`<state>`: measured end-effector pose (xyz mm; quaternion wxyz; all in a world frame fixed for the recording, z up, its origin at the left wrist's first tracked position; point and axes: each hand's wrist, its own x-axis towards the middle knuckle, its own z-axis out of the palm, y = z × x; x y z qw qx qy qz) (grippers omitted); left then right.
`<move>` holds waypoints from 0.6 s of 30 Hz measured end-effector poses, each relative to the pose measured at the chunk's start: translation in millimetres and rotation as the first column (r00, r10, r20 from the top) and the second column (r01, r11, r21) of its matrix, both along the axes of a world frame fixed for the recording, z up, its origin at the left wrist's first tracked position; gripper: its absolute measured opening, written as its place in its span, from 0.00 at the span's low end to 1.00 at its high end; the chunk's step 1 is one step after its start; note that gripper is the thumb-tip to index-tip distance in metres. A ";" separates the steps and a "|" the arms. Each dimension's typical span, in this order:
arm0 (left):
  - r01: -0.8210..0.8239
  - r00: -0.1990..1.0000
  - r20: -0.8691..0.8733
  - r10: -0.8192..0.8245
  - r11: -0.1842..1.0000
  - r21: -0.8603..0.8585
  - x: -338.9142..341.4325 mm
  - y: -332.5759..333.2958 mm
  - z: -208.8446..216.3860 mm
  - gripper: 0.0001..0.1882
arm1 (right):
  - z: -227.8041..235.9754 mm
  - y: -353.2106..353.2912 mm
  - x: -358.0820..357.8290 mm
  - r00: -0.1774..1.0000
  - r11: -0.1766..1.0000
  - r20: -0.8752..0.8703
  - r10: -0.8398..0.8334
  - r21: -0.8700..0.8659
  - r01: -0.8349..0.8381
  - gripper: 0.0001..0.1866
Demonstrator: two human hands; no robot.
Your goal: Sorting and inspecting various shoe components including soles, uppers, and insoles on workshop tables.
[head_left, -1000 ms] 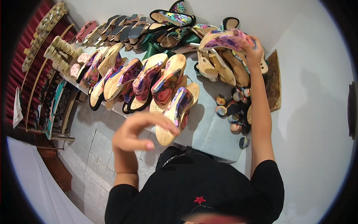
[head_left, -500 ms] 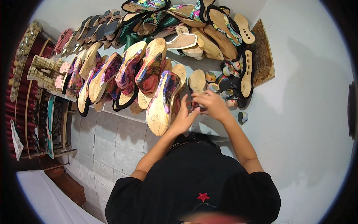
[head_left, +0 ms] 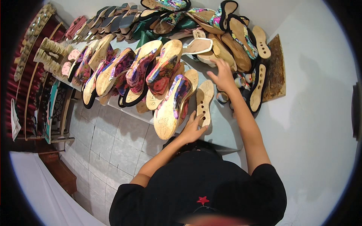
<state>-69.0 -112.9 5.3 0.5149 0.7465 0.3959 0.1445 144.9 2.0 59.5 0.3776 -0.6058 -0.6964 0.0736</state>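
A pale wooden shoe sole [head_left: 205,98] with several round holes lies lengthwise on the table's near right part. My left hand [head_left: 192,131] grips its near end, fingers on the left edge and thumb at the bottom. Out beyond it, my right hand [head_left: 223,77] is open, thumb apart from the fingers, above the edge of a heap of footwear. Nearest its fingertips is a light wooden wedge sole [head_left: 208,59]. Partly hidden under my right forearm are small colourful round pieces [head_left: 222,97]. Left of the sole stands a floral wedge sandal [head_left: 168,111].
Several floral wedge sandals [head_left: 135,71] line the table's [head_left: 222,132] front edge. Patterned and green footwear is piled at the back. A black-edged sole [head_left: 258,88] and a brown board [head_left: 276,71] lean by the right wall. Stacked pale soles [head_left: 52,56] stand far left.
My hands have come apart. The right one has moved up and away toward the heap, opening. The left has stayed low, and the holed sole now lies fully visible beside it. The view has shifted slightly.
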 end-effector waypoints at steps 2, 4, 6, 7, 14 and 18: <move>0.010 1.000 0.001 -0.010 1.000 0.018 -0.8 -3.6 -3.8 0.32 | -1.0 42.5 -4.1 0.990 0.999 0.138 -0.021 0.028 0.017 0.27; 0.025 0.999 0.019 -0.026 0.999 0.026 -0.2 -8.0 -9.5 0.32 | -1.9 83.0 -3.8 0.974 0.999 0.225 -0.030 0.033 0.023 0.30; 0.006 0.999 0.031 -0.006 1.000 0.017 1.0 -12.7 -11.9 0.32 | -11.8 108.4 -6.2 0.949 0.999 0.313 -0.042 0.041 0.031 0.34; 0.021 0.999 0.029 -0.022 1.000 0.023 1.5 -13.0 -11.5 0.32 | -17.5 117.0 -4.9 0.880 0.993 0.467 -0.083 -0.034 0.112 0.37; -0.012 1.000 -0.008 0.013 0.987 0.162 6.5 -10.4 -6.1 0.31 | -7.1 123.4 -22.7 0.846 0.953 0.497 -0.192 -0.112 0.282 0.34; 0.117 0.993 -0.055 -0.105 0.942 0.314 11.5 1.0 -7.5 0.30 | 49.3 62.1 -8.0 0.941 0.908 -0.060 -0.332 0.249 0.336 0.33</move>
